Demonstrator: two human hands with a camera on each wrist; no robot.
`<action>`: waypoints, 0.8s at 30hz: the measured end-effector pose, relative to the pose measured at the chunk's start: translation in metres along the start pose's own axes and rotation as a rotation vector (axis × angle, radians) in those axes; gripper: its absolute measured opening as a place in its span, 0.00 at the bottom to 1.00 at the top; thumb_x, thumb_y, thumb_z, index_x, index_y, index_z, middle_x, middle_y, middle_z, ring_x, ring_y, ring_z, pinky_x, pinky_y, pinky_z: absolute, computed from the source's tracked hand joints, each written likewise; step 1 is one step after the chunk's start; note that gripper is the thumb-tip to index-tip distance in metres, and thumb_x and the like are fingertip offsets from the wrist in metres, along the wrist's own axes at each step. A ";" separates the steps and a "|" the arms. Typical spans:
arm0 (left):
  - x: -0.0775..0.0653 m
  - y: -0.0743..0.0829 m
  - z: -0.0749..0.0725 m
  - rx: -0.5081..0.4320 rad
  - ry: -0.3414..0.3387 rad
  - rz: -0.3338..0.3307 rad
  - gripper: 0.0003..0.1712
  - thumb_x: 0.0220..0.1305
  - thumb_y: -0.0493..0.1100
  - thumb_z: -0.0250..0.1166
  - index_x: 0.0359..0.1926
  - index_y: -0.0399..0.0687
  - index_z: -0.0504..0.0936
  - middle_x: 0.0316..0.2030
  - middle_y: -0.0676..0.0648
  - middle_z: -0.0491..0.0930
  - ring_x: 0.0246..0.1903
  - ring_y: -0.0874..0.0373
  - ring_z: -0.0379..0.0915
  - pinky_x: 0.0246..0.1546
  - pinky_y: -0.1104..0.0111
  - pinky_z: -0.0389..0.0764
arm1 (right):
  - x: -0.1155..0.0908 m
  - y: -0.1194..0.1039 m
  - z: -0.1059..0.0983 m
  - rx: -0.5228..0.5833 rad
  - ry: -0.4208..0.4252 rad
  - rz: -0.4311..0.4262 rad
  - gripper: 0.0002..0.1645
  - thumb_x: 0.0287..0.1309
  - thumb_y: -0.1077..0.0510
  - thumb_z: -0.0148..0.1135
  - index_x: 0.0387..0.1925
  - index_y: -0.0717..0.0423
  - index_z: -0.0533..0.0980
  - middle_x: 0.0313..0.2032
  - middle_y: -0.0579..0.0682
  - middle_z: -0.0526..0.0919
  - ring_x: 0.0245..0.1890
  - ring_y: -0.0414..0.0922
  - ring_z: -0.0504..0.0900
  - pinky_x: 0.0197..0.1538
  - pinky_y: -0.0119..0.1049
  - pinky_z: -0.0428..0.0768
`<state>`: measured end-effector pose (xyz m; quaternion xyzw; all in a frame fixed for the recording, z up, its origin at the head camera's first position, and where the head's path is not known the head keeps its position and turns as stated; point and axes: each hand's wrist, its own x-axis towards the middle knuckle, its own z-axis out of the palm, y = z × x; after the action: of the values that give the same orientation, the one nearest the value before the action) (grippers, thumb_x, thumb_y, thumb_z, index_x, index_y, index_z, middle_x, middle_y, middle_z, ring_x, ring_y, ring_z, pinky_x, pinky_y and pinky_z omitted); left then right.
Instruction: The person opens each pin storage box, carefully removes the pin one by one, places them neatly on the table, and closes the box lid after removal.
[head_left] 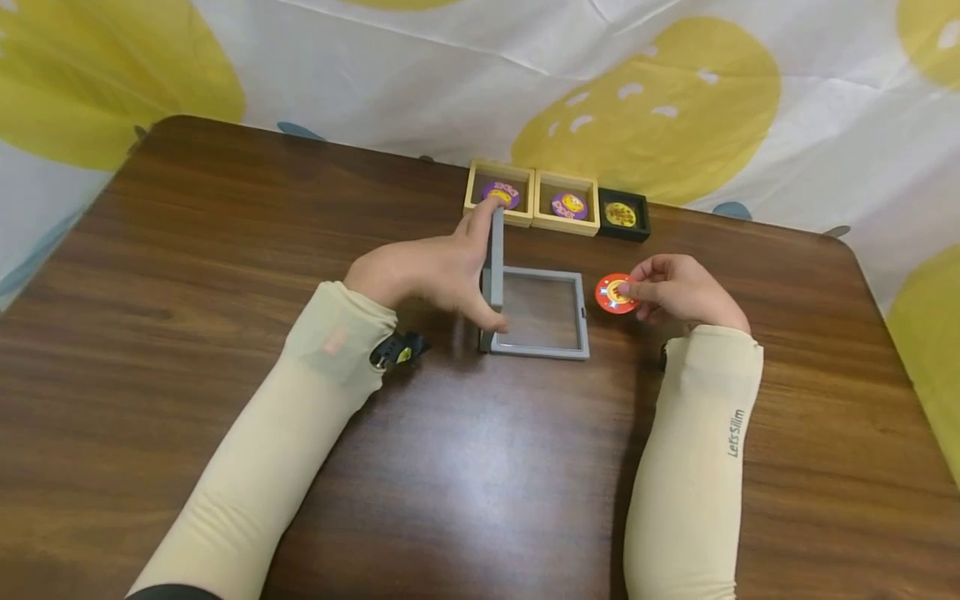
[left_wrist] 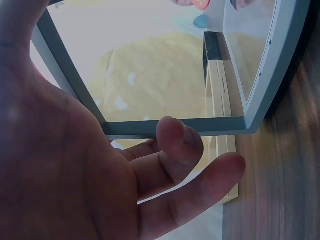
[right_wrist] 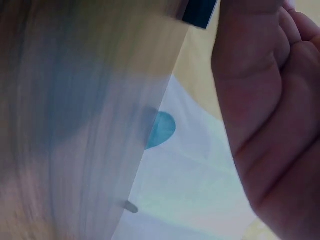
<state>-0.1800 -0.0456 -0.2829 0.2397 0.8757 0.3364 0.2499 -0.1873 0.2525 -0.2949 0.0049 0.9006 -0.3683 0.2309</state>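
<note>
A grey hinged display frame (head_left: 542,358) with clear film panes lies on the table, its right half flat and its left half standing upright. My left hand (head_left: 431,271) grips the upright half, thumb at the near edge and fingers at the far one. In the left wrist view, fingertips (left_wrist: 180,142) of that hand lie against the frame's edge (left_wrist: 220,125). Right of the frame, my right hand (head_left: 686,292) pinches a round red badge (head_left: 615,294) with a yellow centre, held by its right side. The right wrist view shows part of this hand (right_wrist: 270,100), but not the badge.
At the table's back edge stand two light wooden boxes (head_left: 534,200) side by side, each with a purple round badge (head_left: 569,206). A black box (head_left: 637,233) holding a yellow disc (head_left: 620,214) adjoins them. Behind hangs a white cloth (head_left: 420,75) with yellow shapes.
</note>
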 end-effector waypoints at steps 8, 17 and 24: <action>-0.002 -0.003 -0.001 -0.010 0.008 0.008 0.77 0.39 0.51 0.77 0.68 0.51 0.21 0.70 0.32 0.32 0.67 0.41 0.50 0.70 0.56 0.57 | 0.003 -0.012 0.007 -0.053 -0.007 -0.016 0.19 0.62 0.55 0.59 0.45 0.67 0.70 0.31 0.50 0.76 0.23 0.40 0.79 0.29 0.33 0.79; -0.004 -0.004 -0.003 0.006 -0.002 -0.044 0.78 0.39 0.54 0.77 0.68 0.53 0.19 0.70 0.32 0.34 0.52 0.43 0.69 0.62 0.56 0.69 | 0.007 -0.011 0.008 -0.035 -0.006 -0.011 0.18 0.65 0.57 0.55 0.47 0.68 0.67 0.34 0.52 0.76 0.24 0.39 0.79 0.30 0.33 0.80; -0.004 -0.003 0.000 -0.012 0.004 0.014 0.77 0.40 0.52 0.76 0.68 0.50 0.20 0.71 0.33 0.29 0.67 0.43 0.47 0.70 0.56 0.58 | -0.004 0.007 -0.010 -0.012 0.036 0.013 0.19 0.68 0.55 0.51 0.49 0.69 0.65 0.32 0.49 0.76 0.26 0.38 0.80 0.31 0.34 0.81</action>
<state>-0.1781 -0.0502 -0.2840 0.2437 0.8724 0.3438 0.2474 -0.1868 0.2649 -0.2921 0.0159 0.9067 -0.3614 0.2168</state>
